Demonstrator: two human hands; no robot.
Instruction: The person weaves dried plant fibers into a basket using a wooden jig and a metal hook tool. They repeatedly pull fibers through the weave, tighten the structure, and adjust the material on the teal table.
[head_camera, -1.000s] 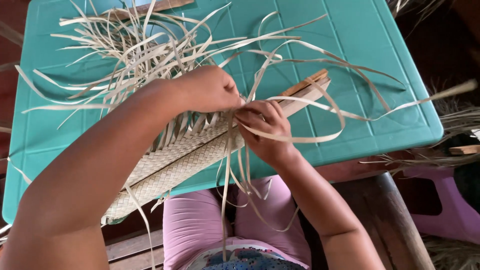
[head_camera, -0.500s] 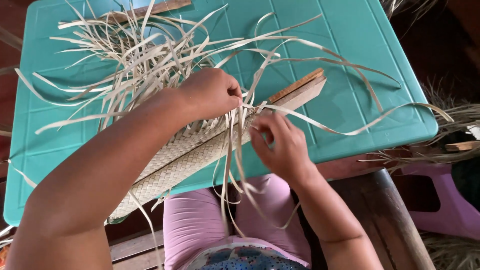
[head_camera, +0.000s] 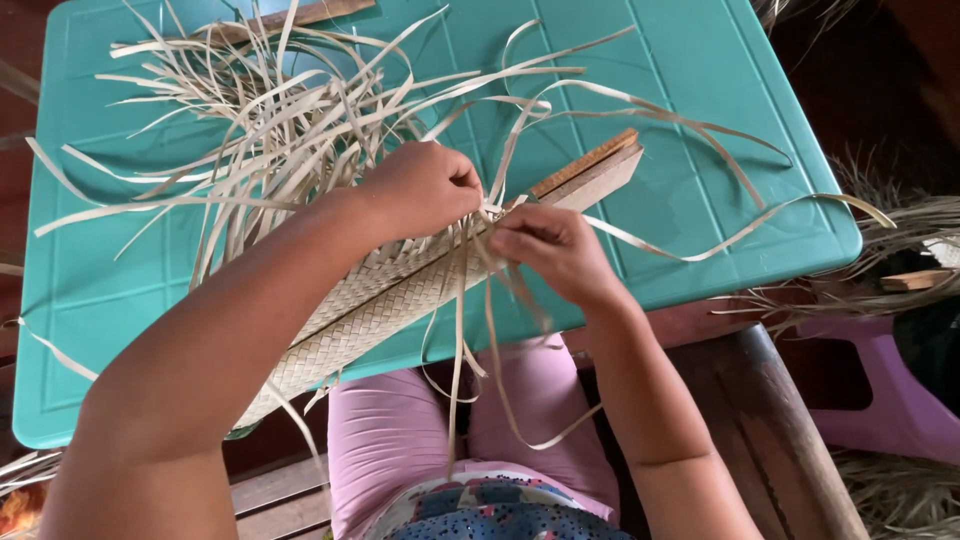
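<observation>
Right hand now raised back against left hand, both grips pinching pale woven palm-strip mat near turquoise plastic table front edge.

Loose strips crowd the tabletop's left and middle, fanning toward the far edge. A wooden board lies at centre. The right side is mostly bare, crossed by a few long strips.

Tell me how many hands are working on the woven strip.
2. The left hand presses on the woven strip among the loose strands; the right hand pinches strands just beside it, near the wooden slat.
</observation>
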